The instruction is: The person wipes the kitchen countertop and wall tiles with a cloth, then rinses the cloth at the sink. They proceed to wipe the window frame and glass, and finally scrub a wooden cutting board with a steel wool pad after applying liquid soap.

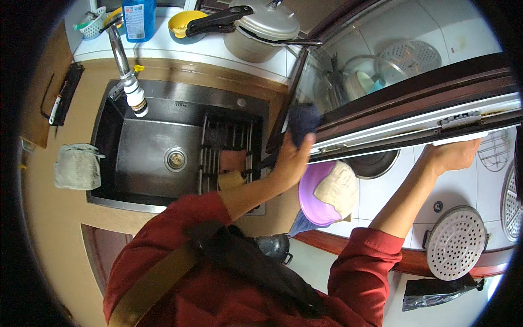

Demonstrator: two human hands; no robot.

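A glazed panel with a dark brown frame (412, 92) slants across the upper right. A white metal strip with a latch (461, 119) runs along its lower edge. My left hand (292, 161) holds a dark blue cloth (303, 120) at the near left end of this frame; both are slightly blurred. Beneath the right part of the frame, my right hand (453, 157) is curled beside a white item (461, 139). The frame partly covers that item, so its kind and my grip are unclear. A purple bowl (310, 196) with a beige cloth (337, 190) sits below the panel.
A steel sink (147, 159) with a rack (206, 155) lies to the left under a faucet (130, 90). A pressure cooker (261, 32), yellow bowl (179, 26) and blue bottle (139, 22) stand behind. Perforated steamer plate (455, 243) rests at lower right; a folded cloth (77, 167) is left.
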